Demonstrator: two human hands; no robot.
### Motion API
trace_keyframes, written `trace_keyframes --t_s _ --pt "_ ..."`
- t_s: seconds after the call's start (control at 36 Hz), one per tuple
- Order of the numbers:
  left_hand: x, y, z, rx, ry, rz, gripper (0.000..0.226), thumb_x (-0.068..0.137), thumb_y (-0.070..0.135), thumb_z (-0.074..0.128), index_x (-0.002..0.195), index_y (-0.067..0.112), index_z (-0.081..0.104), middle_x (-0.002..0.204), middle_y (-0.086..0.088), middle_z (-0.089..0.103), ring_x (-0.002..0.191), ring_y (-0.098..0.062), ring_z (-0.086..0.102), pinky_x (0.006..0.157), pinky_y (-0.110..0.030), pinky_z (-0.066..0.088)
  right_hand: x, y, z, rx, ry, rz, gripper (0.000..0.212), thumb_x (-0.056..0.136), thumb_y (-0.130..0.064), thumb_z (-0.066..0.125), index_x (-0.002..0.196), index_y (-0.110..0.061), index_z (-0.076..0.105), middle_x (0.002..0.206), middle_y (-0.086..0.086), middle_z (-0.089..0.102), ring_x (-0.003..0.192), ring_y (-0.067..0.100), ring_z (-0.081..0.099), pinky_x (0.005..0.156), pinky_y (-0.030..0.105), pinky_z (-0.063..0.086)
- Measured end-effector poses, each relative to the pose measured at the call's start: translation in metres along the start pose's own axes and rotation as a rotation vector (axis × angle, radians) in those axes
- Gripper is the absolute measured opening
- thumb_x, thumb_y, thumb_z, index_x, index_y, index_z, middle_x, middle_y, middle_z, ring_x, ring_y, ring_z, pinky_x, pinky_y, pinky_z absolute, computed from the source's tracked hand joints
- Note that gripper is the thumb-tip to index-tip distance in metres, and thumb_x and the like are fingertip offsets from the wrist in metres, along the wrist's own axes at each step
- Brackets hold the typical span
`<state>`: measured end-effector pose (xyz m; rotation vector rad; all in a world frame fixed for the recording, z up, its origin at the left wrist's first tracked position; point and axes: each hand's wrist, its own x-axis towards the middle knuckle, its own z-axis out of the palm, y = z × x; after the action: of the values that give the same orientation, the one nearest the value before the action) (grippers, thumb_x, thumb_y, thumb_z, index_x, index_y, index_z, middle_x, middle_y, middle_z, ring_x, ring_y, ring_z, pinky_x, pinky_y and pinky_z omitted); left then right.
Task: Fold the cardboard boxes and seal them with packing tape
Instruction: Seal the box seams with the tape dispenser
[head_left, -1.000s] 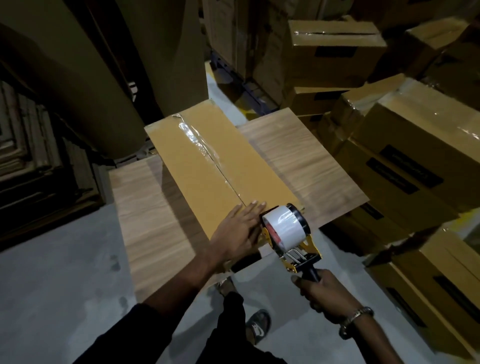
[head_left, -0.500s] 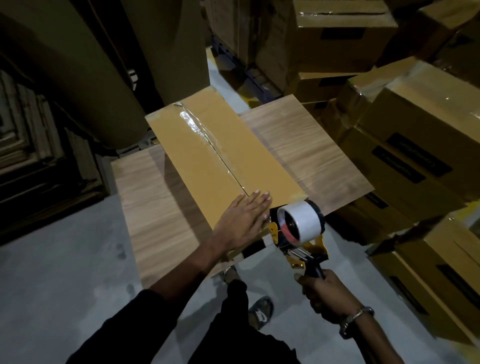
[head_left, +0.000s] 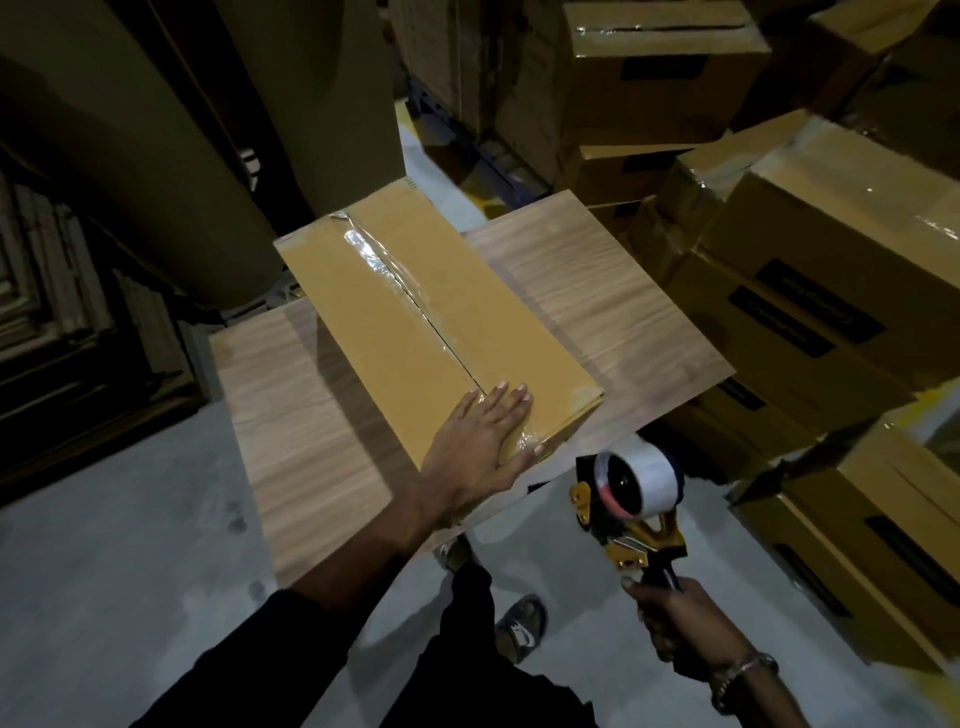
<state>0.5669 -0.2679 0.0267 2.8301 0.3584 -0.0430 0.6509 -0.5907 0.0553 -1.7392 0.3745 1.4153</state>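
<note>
A long closed cardboard box (head_left: 395, 312) lies on a wooden table (head_left: 613, 312). A strip of clear tape (head_left: 387, 270) runs along its centre seam and wraps over the near end. My left hand (head_left: 480, 441) lies flat on the near end of the box, fingers spread, pressing the tape at the edge. My right hand (head_left: 680, 623) grips the black handle of a yellow tape dispenser (head_left: 631, 499) with a white tape roll. The dispenser hangs in the air off the table's near right edge, apart from the box.
Stacks of sealed cardboard boxes (head_left: 810, 270) crowd the right side and the back. Large brown paper rolls (head_left: 156, 156) stand at the back left, with flat cardboard stacks (head_left: 52, 291) at far left. Grey floor (head_left: 104, 571) and my sandalled foot (head_left: 519, 623) show below the table.
The dispenser has come off the box's near end and moved down and right, away from the table. My left hand has slid onto the taped edge.
</note>
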Motion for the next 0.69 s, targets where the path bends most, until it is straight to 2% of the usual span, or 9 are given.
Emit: trace_keyframes --t_s 0.08,0.22,0.31,0.39,0.44,0.5,0.58,0.64,0.69 --pt "0.0 0.016 0.005 0.004 -0.007 -0.051 0.084 0.106 0.071 0.02 0.168 0.017 0.01 0.174 0.001 0.003 0.162 -0.018 -0.002 0.131 -0.047 0.0 -0.005 -0.012 -0.002 0.02 0.015 -0.095 0.045 0.098 -0.014 0.069 0.066 -0.016 0.038 0.057 0.003 0.028 0.044 0.014 0.019 0.046 0.027 0.021" --pt "-0.003 0.046 0.031 0.094 0.045 -0.126 0.065 0.116 0.041 0.017 0.166 0.002 0.001 0.172 -0.024 0.001 0.161 -0.038 0.002 0.129 -0.053 0.014 -0.016 -0.049 0.005 -0.055 0.12 -0.289 0.04 0.099 -0.014 0.069 0.069 -0.016 0.042 0.053 -0.001 0.034 0.038 0.012 0.026 0.041 0.021 0.023" --pt "-0.005 0.048 0.034 0.135 0.052 -0.07 0.063 0.113 0.026 0.021 0.165 0.001 -0.007 0.173 -0.022 -0.006 0.161 -0.036 -0.002 0.129 -0.052 0.014 -0.018 -0.077 0.017 -0.099 0.235 -0.411 0.031 0.097 -0.021 0.072 0.074 -0.012 0.052 0.056 0.003 0.042 0.04 0.014 0.035 0.04 0.024 0.028" --pt "-0.006 0.05 0.026 0.156 0.036 0.0 0.068 0.102 0.022 0.011 0.166 0.005 -0.007 0.174 -0.016 -0.008 0.162 -0.032 -0.004 0.131 -0.047 0.007 -0.009 -0.107 0.025 -0.14 0.309 -0.494 0.026 0.097 -0.028 0.072 0.079 -0.013 0.06 0.06 0.002 0.051 0.045 0.014 0.043 0.044 0.025 0.033" --pt "-0.005 0.05 0.018 0.113 0.031 0.008 0.071 0.101 0.018 0.022 0.167 0.011 -0.002 0.175 -0.011 -0.003 0.162 -0.029 -0.002 0.131 -0.043 0.0 0.0 -0.128 0.029 -0.169 0.337 -0.533 0.028 0.094 -0.033 0.074 0.077 -0.014 0.063 0.059 0.0 0.055 0.049 0.015 0.048 0.051 0.03 0.038" --pt "-0.003 0.046 0.012 0.007 -0.004 0.008 0.072 0.102 0.021 0.034 0.168 0.017 0.006 0.175 -0.008 0.001 0.162 -0.027 0.002 0.132 -0.043 0.002 0.016 -0.145 0.031 -0.219 0.385 -0.584 0.029 0.087 -0.042 0.076 0.076 -0.016 0.067 0.06 -0.002 0.06 0.056 0.021 0.055 0.061 0.036 0.044" --pt "-0.011 0.039 0.01 -0.106 -0.015 -0.001 0.066 0.107 0.037 0.038 0.168 0.024 0.017 0.175 -0.003 0.007 0.162 -0.023 0.005 0.13 -0.05 0.015 0.031 -0.169 0.038 -0.272 0.442 -0.62 0.025 0.087 -0.044 0.075 0.084 -0.019 0.071 0.074 0.002 0.073 0.075 0.028 0.068 0.074 0.043 0.056" --pt "-0.028 0.038 0.009 -0.158 0.058 -0.108 0.068 0.107 0.051 0.04 0.167 0.029 0.018 0.175 -0.001 0.007 0.162 -0.022 0.001 0.129 -0.053 0.015 0.035 -0.185 0.044 -0.313 0.459 -0.66 0.022 0.089 -0.042 0.074 0.09 -0.02 0.073 0.084 0.003 0.075 0.085 0.028 0.07 0.084 0.044 0.058" --pt "-0.049 0.037 0.006 -0.182 0.195 -0.306 0.069 0.106 0.062 0.034 0.167 0.033 0.016 0.175 -0.002 0.001 0.162 -0.022 -0.007 0.131 -0.053 0.006 0.041 -0.198 0.049 -0.352 0.451 -0.682 0.022 0.09 -0.039 0.074 0.094 -0.018 0.074 0.088 0.005 0.074 0.089 0.029 0.068 0.085 0.044 0.057"
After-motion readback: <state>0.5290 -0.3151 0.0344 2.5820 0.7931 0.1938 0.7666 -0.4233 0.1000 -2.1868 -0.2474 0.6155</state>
